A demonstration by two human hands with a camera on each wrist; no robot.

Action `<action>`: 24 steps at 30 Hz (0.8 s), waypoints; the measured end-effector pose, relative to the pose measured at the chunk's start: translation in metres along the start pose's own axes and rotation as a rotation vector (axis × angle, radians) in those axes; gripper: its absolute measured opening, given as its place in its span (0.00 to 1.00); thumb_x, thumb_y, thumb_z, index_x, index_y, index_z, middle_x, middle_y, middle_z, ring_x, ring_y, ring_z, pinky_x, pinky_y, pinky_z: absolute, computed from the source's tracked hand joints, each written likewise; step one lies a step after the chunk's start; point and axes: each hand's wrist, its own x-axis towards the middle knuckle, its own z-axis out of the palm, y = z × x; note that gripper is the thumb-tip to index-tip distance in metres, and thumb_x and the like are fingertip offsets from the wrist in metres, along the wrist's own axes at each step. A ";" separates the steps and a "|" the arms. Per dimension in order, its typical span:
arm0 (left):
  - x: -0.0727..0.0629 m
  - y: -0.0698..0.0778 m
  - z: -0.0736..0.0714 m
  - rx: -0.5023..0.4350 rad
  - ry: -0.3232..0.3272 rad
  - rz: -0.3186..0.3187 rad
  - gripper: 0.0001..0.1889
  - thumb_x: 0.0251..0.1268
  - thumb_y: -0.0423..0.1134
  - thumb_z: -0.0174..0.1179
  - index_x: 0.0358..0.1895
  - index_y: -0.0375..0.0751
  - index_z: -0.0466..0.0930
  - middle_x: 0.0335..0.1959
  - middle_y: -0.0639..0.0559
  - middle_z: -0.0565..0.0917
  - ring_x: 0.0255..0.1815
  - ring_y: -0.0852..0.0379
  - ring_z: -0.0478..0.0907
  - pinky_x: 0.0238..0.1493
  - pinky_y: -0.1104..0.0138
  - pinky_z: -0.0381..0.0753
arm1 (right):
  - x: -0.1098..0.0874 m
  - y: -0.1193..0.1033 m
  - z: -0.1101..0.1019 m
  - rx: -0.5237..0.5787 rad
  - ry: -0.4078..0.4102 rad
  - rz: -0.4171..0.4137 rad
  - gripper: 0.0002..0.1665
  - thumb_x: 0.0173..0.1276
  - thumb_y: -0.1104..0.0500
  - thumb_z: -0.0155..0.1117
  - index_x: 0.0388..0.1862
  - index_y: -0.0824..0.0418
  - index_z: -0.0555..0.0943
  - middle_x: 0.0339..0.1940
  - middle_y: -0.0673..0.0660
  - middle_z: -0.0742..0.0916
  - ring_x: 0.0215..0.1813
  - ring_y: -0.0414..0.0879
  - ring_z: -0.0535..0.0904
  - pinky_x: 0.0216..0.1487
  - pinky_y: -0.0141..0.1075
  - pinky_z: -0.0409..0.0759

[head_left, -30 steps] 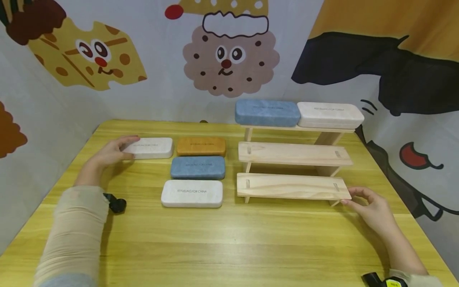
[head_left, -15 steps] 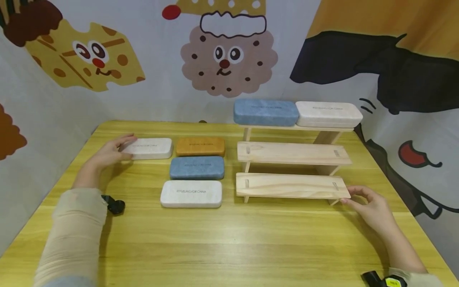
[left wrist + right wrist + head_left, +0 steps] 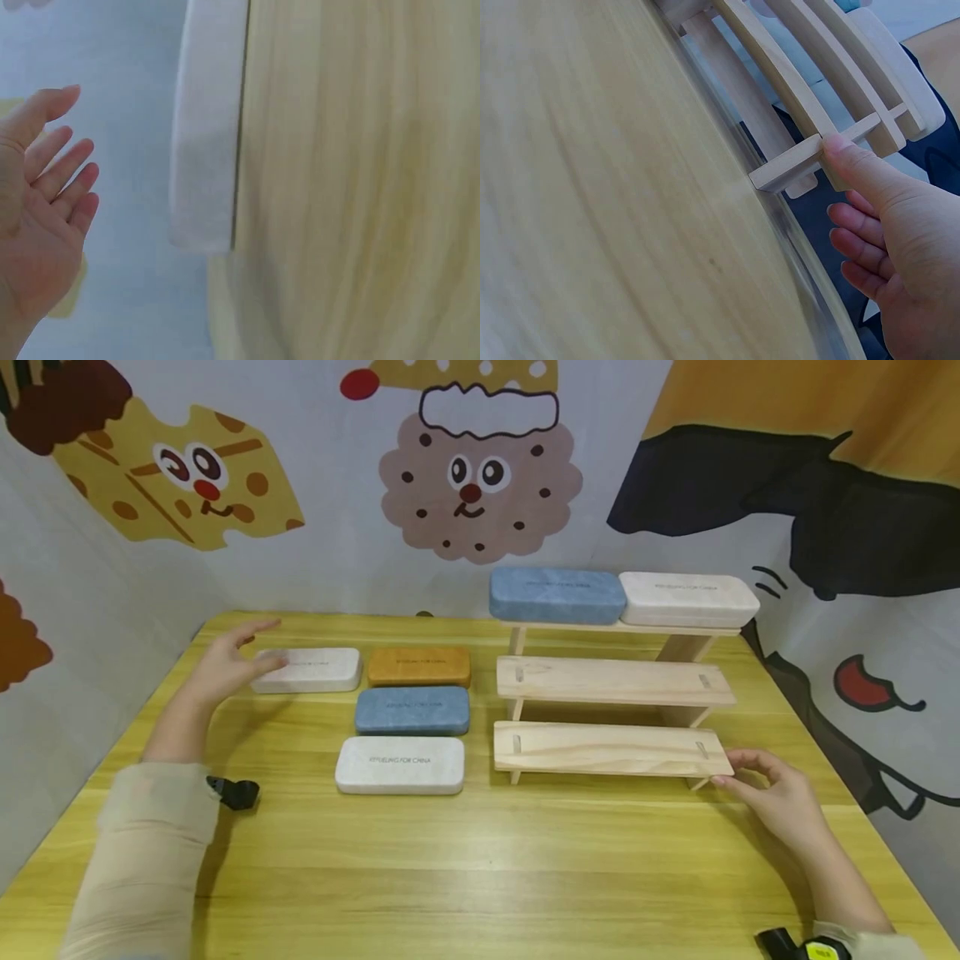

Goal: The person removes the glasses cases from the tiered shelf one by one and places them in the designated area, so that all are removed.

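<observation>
My left hand [image 3: 225, 664] is raised over the left end of a white oblong case [image 3: 322, 670], thumb and fingers spread. The left wrist view shows that hand [image 3: 49, 187] apart from the white case [image 3: 210, 127], with nothing in it. At the right, my right hand [image 3: 780, 797] pinches the front right corner of a three-tier wooden display shelf [image 3: 615, 749]. Closer in, the right wrist view has the thumb of my right hand [image 3: 911, 232] against the edge of the wooden shelf [image 3: 787, 161]; the other fingers are partly hidden.
Right of the white case lie an orange case [image 3: 420, 667], a blue case [image 3: 412, 710] and another white case [image 3: 400, 766], in a column. On the shelf's top tier sit a blue case [image 3: 557, 596] and a white case [image 3: 690, 599]. A printed curtain stands behind the table [image 3: 480, 877].
My left hand has let go of the far-left white case and lifted up from it, its fingers spreading. The case stays where it was. My right hand has not moved.
</observation>
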 end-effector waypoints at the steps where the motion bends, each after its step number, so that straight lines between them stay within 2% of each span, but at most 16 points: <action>1: -0.001 0.003 0.001 0.007 0.018 0.010 0.39 0.64 0.51 0.62 0.75 0.49 0.56 0.75 0.42 0.51 0.72 0.31 0.44 0.60 0.33 0.53 | 0.000 0.000 0.000 -0.003 0.001 0.001 0.24 0.58 0.54 0.74 0.48 0.67 0.79 0.40 0.42 0.82 0.47 0.22 0.67 0.44 0.15 0.62; 7: -0.007 0.026 0.005 0.014 0.103 0.102 0.38 0.63 0.51 0.63 0.74 0.46 0.60 0.73 0.41 0.59 0.70 0.32 0.50 0.61 0.35 0.55 | 0.001 -0.002 -0.001 -0.018 -0.004 0.010 0.25 0.59 0.53 0.73 0.49 0.67 0.79 0.40 0.43 0.81 0.47 0.22 0.66 0.44 0.16 0.61; 11: -0.009 0.043 0.009 -0.004 0.145 0.170 0.36 0.63 0.50 0.63 0.72 0.43 0.63 0.71 0.42 0.63 0.71 0.36 0.53 0.65 0.39 0.52 | 0.001 -0.002 -0.001 -0.020 -0.009 0.017 0.25 0.59 0.52 0.73 0.49 0.66 0.79 0.40 0.41 0.81 0.47 0.21 0.66 0.44 0.16 0.61; 15: -0.012 0.058 0.015 -0.024 0.165 0.218 0.35 0.63 0.50 0.64 0.71 0.42 0.64 0.70 0.43 0.65 0.72 0.40 0.54 0.68 0.42 0.50 | 0.001 -0.003 -0.002 -0.009 -0.007 0.007 0.25 0.58 0.54 0.74 0.49 0.68 0.79 0.39 0.42 0.82 0.47 0.21 0.66 0.43 0.14 0.62; 24: -0.018 0.094 0.031 -0.007 0.176 0.285 0.34 0.61 0.49 0.65 0.70 0.45 0.66 0.68 0.44 0.67 0.70 0.43 0.57 0.66 0.42 0.55 | -0.001 -0.003 -0.003 -0.004 -0.006 0.009 0.25 0.58 0.54 0.74 0.49 0.68 0.79 0.39 0.37 0.81 0.48 0.20 0.65 0.43 0.14 0.62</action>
